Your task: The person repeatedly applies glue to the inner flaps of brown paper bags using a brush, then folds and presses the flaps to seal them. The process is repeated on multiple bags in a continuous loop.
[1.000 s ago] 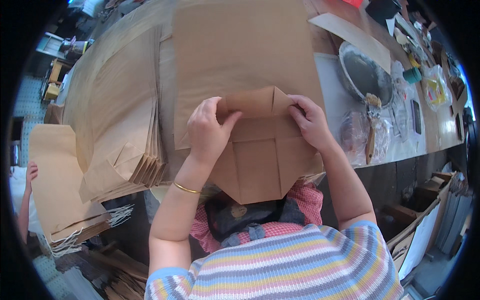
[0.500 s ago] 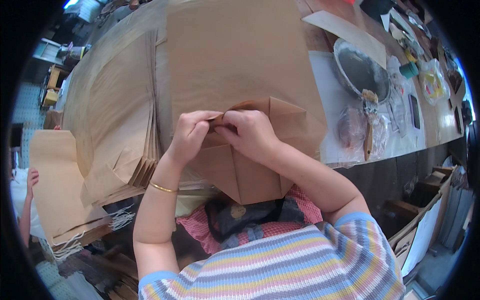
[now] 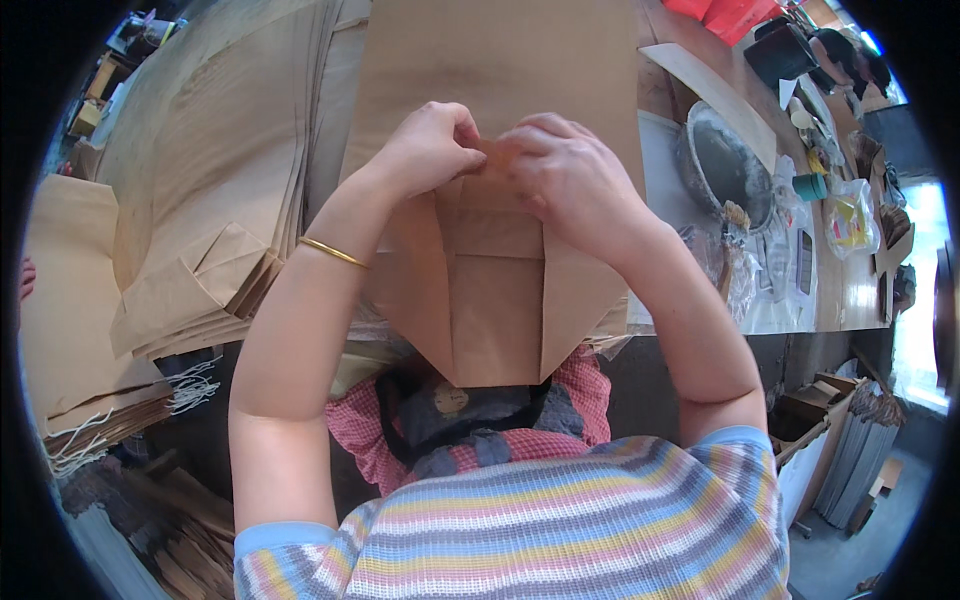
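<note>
At far left, corded bags are seen, with a co-worker's hand at their outer edge; a stack of folded bags is laid beside them on the desk. At centre, the bag is placed before the torso, its long axis apparently directed away from the body. Its upper edge is pinched between thumb and forefinger of the left hand; its folded panels are found below the fingers, toward the body. The right hand is set equally near, just beside the left; being blurred, its fingers cannot be told as closed or merely resting. At right, a bowl is shown, grey inside, its contents unclear; farther right, something yellow is enclosed in a clear pouch.
</note>
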Action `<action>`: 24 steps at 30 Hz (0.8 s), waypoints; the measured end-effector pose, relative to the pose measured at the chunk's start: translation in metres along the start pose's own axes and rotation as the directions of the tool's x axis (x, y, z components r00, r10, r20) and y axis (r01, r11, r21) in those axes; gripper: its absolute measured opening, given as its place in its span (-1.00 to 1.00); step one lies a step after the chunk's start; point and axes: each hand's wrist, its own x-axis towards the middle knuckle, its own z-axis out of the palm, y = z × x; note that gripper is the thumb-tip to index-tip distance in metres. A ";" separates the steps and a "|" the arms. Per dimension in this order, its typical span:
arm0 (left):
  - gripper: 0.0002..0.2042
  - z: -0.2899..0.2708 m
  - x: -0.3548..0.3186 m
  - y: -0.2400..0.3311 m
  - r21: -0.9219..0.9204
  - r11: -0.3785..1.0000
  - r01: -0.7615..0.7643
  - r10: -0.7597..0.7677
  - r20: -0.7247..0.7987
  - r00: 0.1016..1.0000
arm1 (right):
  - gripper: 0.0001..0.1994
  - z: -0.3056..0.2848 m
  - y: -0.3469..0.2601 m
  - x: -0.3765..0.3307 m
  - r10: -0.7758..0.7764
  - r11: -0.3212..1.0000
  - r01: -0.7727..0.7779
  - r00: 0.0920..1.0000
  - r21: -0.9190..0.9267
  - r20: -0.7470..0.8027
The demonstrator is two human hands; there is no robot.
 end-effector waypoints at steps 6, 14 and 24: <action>-0.83 0.018 0.003 -0.010 0.266 0.955 -0.128 0.174 -0.160 0.972 | -0.87 0.015 -0.068 -0.036 -0.072 0.952 0.225 0.826 -0.208 0.560; -0.88 0.043 -0.038 0.022 0.857 0.309 -0.413 0.748 0.050 0.662 | -0.76 0.003 -0.074 -0.060 0.360 0.889 -0.087 0.738 -0.449 0.570; -0.61 0.073 -0.081 0.051 0.933 0.337 -0.125 -0.451 0.277 0.848 | -0.55 0.033 -0.056 0.006 0.476 0.860 -0.330 0.243 -0.389 0.845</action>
